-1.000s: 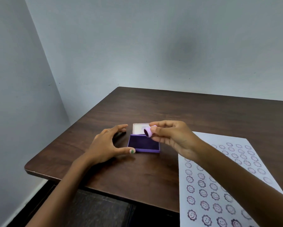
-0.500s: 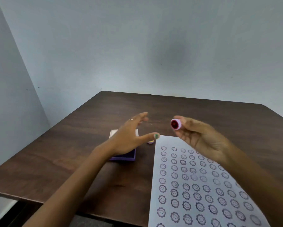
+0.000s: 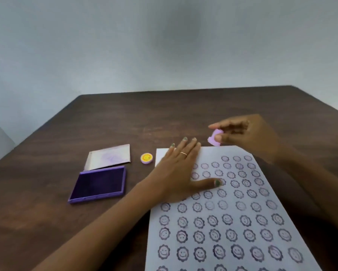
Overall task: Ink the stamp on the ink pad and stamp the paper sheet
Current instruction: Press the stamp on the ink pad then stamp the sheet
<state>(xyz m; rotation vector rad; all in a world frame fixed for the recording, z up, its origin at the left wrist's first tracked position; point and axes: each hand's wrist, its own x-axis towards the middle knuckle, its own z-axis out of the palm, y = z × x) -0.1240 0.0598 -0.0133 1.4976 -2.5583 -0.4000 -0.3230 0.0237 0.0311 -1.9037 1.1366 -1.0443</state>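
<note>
A white paper sheet (image 3: 232, 222) covered with several rows of purple smiley stamps lies on the dark wooden table (image 3: 125, 122). My left hand (image 3: 178, 173) lies flat on the sheet's upper left part, fingers spread. My right hand (image 3: 242, 133) pinches a small pink stamp (image 3: 214, 140) just above the sheet's far edge, its face turned down towards the paper. The open purple ink pad (image 3: 98, 183) sits to the left, its pale lid (image 3: 108, 157) folded back behind it.
A small round cap (image 3: 146, 158) with a yellow smiley face lies between the ink pad lid and the sheet. A grey wall stands behind the table. The table's left edge runs close to the ink pad.
My left hand left the ink pad and came down flat on the sheet. My right hand carried the stamp from the pad to the sheet's far edge. The view swung right.
</note>
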